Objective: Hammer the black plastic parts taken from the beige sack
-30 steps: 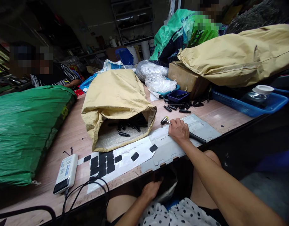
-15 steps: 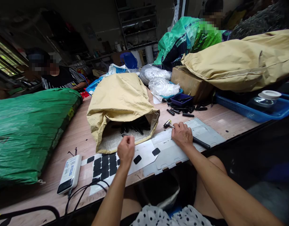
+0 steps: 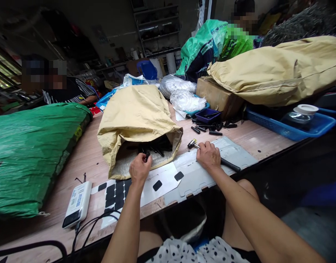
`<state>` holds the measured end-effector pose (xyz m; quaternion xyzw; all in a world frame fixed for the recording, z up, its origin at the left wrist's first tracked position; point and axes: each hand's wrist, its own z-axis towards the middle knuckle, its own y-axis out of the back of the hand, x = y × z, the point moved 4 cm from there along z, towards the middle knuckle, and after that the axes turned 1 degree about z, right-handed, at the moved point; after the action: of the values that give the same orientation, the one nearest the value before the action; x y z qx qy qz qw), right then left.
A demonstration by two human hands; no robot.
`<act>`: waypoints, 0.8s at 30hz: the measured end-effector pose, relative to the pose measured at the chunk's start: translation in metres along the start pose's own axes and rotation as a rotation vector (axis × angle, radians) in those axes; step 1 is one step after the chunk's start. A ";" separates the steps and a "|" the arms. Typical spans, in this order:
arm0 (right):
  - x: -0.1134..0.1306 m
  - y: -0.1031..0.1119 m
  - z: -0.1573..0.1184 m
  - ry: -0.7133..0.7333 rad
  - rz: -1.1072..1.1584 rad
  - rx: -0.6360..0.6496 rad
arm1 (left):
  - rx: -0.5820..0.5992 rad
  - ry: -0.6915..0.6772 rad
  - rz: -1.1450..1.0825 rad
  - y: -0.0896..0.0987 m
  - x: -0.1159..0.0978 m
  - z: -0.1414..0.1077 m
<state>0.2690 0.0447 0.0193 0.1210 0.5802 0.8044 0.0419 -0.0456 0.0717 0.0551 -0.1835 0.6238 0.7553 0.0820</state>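
Evidently, a slim black handle piece (image 3: 147, 156) is at the fingertips of the left hand (image 3: 140, 168), at the open mouth of a tan paper sack (image 3: 137, 113). The left grip is a pinch, with thumb and forefinger closed on the piece and the other fingers curled in. The left forearm rises steeply from the lower edge of view, back of the hand toward the camera, wrist nearly straight. More dark pieces lie inside the sack, just beyond the fingers.

The right hand is wrapped palm-down around a small hammer (image 3: 231, 165), gripping its metal shaft near the yellow-tipped head. The black rubber-like handle sticks out past the heel of the hand, over a grey board (image 3: 236, 149). The right forearm reaches in diagonally from the lower right.

Between the hands, a white sheet (image 3: 168, 174) carries black rounded-square pads (image 3: 157, 185); its left part passes beneath the left forearm. A white power bank (image 3: 77, 204) with a cable lies farther left, near a bulky green sack (image 3: 36, 157). Beyond the hammer, loose black pieces (image 3: 216, 133) are scattered before a purple basket (image 3: 208, 116); a blue tray (image 3: 274, 126) holding a clear jar (image 3: 303, 114) sits to the right.
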 end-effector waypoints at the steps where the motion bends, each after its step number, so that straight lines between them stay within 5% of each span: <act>1: 0.000 0.000 0.000 -0.002 -0.001 0.000 | -0.008 -0.142 -0.043 0.000 -0.011 -0.009; 4: 0.000 -0.001 0.000 -0.006 -0.006 -0.006 | 0.084 -0.490 -0.087 -0.011 -0.043 -0.038; 6: 0.000 0.000 0.000 -0.003 -0.010 -0.010 | 0.148 -0.568 -0.084 -0.023 -0.055 -0.050; 13: 0.001 0.002 0.001 0.001 -0.017 -0.013 | 0.160 -0.527 -0.238 -0.052 -0.047 -0.051; 24: -0.004 -0.002 0.004 0.002 0.027 0.030 | 0.170 -0.464 -0.354 -0.056 -0.039 -0.048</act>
<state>0.2740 0.0479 0.0176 0.1284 0.5904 0.7963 0.0288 0.0188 0.0411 0.0114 -0.1045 0.6078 0.6961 0.3676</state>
